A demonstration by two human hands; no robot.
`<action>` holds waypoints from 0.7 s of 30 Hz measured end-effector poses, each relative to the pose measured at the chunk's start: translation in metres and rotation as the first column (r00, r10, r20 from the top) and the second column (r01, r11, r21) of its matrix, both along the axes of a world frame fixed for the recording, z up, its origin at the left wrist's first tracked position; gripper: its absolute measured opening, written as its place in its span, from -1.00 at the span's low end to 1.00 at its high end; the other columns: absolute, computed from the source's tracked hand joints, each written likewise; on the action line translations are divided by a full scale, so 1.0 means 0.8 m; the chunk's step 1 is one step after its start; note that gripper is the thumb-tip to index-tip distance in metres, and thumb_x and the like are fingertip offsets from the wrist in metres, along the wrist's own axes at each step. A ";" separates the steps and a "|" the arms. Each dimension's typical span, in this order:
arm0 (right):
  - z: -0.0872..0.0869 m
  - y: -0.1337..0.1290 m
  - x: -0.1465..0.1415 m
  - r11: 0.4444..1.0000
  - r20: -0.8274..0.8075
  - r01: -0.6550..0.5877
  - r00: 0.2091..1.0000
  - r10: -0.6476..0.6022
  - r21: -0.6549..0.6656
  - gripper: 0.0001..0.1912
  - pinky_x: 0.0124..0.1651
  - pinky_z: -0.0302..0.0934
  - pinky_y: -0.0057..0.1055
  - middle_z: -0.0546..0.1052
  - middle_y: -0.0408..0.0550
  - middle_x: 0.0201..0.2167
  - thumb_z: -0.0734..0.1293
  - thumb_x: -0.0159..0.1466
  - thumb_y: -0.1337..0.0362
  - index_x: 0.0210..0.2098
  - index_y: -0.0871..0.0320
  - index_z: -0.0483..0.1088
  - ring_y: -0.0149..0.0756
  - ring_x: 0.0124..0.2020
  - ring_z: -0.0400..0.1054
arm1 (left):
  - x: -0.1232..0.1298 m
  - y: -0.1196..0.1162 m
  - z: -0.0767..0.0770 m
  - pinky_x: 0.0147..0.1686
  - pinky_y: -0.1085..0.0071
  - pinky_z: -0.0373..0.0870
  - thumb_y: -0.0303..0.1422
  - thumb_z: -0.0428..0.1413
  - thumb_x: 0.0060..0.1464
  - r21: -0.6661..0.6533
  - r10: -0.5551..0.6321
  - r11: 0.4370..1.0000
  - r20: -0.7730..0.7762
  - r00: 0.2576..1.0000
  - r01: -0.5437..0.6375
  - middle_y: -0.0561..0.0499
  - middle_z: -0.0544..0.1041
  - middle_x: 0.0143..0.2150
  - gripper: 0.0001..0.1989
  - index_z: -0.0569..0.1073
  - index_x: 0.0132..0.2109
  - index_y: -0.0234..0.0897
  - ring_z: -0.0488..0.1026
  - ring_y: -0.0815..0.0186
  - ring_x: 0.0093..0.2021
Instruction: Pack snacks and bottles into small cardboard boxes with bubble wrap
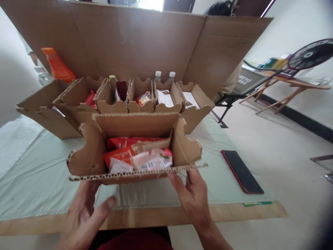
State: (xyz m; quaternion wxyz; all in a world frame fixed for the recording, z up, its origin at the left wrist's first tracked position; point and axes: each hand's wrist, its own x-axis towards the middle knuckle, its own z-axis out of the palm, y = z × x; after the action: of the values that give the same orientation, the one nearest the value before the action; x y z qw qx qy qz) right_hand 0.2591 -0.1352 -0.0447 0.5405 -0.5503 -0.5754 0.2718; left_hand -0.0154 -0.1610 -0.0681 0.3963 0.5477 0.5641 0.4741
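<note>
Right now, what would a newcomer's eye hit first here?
First, the open cardboard box at front centre with red and pink packets inside, left hand and right hand at its near side. Next, the bright orange bottle behind the left end of the row of boxes, and the red-edged phone on the table at right.

The fingertips of the left grip [87, 211] and right grip [194, 194] vanish beneath or behind the front box [137, 125], and both forearms run off the bottom edge. Print on the packets [152, 159] inside is blurred. Behind the row of boxes [140, 107], two white-capped bottles [158, 74] show little beyond their caps. Upper right, the fan [309, 53] is cut by the frame's edge; small goods [275, 63] beside it are too blurred to name. At top, a cardboard panel [135, 41] mostly hides a dark shape [220, 7].
</note>
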 end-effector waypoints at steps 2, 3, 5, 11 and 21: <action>0.006 0.037 -0.001 0.996 -0.055 -0.044 0.997 0.048 0.073 -0.60 0.19 0.32 -0.11 0.56 0.02 0.03 0.39 0.38 0.08 0.16 0.04 0.43 -0.05 0.09 0.42 | 0.008 0.029 0.013 0.32 -0.12 0.35 -0.22 0.22 0.20 0.106 0.007 0.994 0.045 0.999 -0.012 -0.09 0.45 0.30 -0.35 0.22 0.38 0.02 0.34 -0.08 0.37; 0.009 0.050 0.006 0.994 -0.070 -0.038 0.996 0.045 0.104 -0.59 0.22 0.29 -0.12 0.56 0.02 0.04 0.39 0.38 0.08 0.16 0.06 0.42 -0.07 0.10 0.41 | 0.022 0.043 0.018 0.34 -0.12 0.31 -0.24 0.22 0.19 0.152 -0.003 0.988 0.061 0.998 -0.006 -0.08 0.44 0.30 -0.37 0.25 0.36 0.00 0.33 -0.07 0.37; 0.013 0.062 0.038 0.989 -0.084 0.015 0.996 -0.002 0.145 -0.66 0.21 0.28 -0.15 0.58 0.00 -0.03 0.42 0.35 0.09 0.06 0.07 0.46 -0.10 0.05 0.43 | 0.062 0.064 0.024 0.37 -0.17 0.22 -0.26 0.21 0.17 0.189 -0.060 0.981 0.080 0.995 0.044 -0.08 0.41 0.32 -0.39 0.27 0.33 -0.03 0.31 -0.06 0.37; -0.001 0.013 0.156 0.912 0.020 0.388 0.919 -0.394 0.134 -0.67 0.04 0.32 -0.12 0.54 -0.06 -0.25 0.48 0.24 0.00 -0.15 0.09 0.47 -0.13 -0.18 0.42 | 0.188 0.093 0.002 0.34 -0.09 0.23 -0.33 0.16 0.07 0.152 -0.389 0.919 0.195 0.900 0.364 -0.19 0.40 0.34 -0.26 0.18 0.38 -0.21 0.34 -0.06 0.32; -0.121 -0.158 0.137 0.790 0.044 0.613 0.790 -0.612 -0.015 -0.18 0.33 0.16 0.15 0.36 0.27 0.27 0.57 0.11 0.03 0.26 0.13 0.28 0.24 0.30 0.24 | 0.259 0.215 -0.029 0.25 0.08 0.32 -0.40 0.13 -0.20 0.197 -0.595 0.801 0.369 0.714 0.565 -0.08 0.58 0.13 -0.35 0.48 0.15 -0.30 0.42 -0.07 0.19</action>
State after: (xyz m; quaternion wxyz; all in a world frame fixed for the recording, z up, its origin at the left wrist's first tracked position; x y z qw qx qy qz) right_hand 0.3686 -0.2613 -0.1412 0.5810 -0.7194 -0.3721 0.0803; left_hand 0.1916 0.0112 -0.0913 0.6154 0.5971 0.2497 0.4498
